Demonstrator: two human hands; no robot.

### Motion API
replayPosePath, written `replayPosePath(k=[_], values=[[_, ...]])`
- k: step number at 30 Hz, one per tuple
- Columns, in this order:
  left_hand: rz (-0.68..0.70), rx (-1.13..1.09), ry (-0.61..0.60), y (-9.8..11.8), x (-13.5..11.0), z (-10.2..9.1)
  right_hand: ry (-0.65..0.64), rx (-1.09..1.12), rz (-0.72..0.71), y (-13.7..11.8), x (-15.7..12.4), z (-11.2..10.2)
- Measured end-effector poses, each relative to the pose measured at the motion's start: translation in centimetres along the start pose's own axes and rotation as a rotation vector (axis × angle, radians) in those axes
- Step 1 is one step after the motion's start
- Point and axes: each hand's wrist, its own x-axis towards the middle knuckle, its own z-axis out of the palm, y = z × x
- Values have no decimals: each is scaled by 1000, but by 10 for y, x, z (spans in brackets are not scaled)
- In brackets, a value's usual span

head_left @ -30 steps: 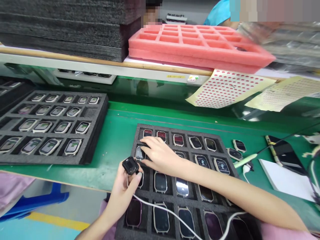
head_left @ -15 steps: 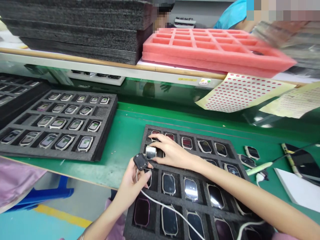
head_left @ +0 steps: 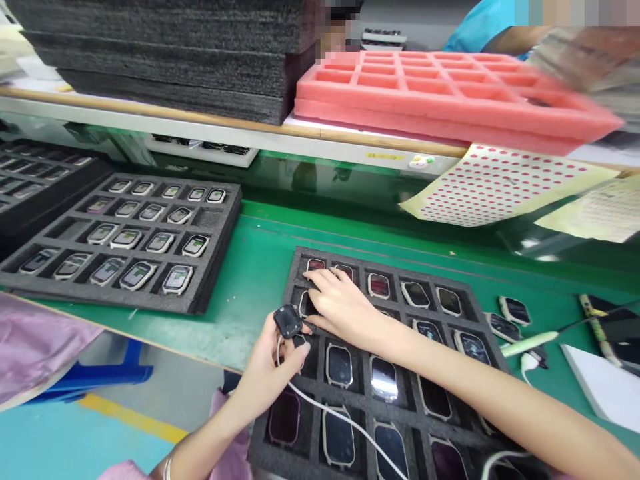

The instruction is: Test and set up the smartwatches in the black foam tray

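My left hand (head_left: 273,373) grips a black, square, watch-sized piece (head_left: 289,322) with small marks on its upper face. From it a white cable (head_left: 330,411) trails down across the tray. Beside it, my right hand (head_left: 345,308) reaches over the black foam tray (head_left: 313,360) from the right. Its thumb and a finger are closed around the edges of a dark-screened smartwatch (head_left: 306,304) in a left-hand compartment; another finger rests near the watch (head_left: 316,265) above. My hand hides part of that row. Under my left hand, one compartment is partly covered.
At left lies another foam tray of watches (head_left: 177,279). Two loose watches (head_left: 514,310), a green-handled tool (head_left: 529,343) and a white box (head_left: 605,387) lie at right. Above, a shelf holds stacked black foam (head_left: 175,73) and a pink foam tray (head_left: 440,113). A co-worker's blue sleeve (head_left: 475,30) shows behind.
The view has shifted slightly. The watch at my right fingers has gone from bright and reflective to dark and sits in its compartment. My left hand keeps the black piece.
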Motion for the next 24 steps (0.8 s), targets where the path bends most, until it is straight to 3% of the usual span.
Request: replayPosePath(k=[6,10,13,18,24], values=[[-55,-27,-68,7,3,-4,-10,258,-82,21,5,4],[-59,-93,-109,10,9,-10,147,524,-64,32,-3,-2],[-76,-132,-133,10,11,-13,226,689,-112,24,-12,-14],[-83,-147,-196,15,10,-9,145,574,-207,-4,-19,-18],[-105,-37,-102,17,8,0,184,426,-250,-14,-21,-4]])
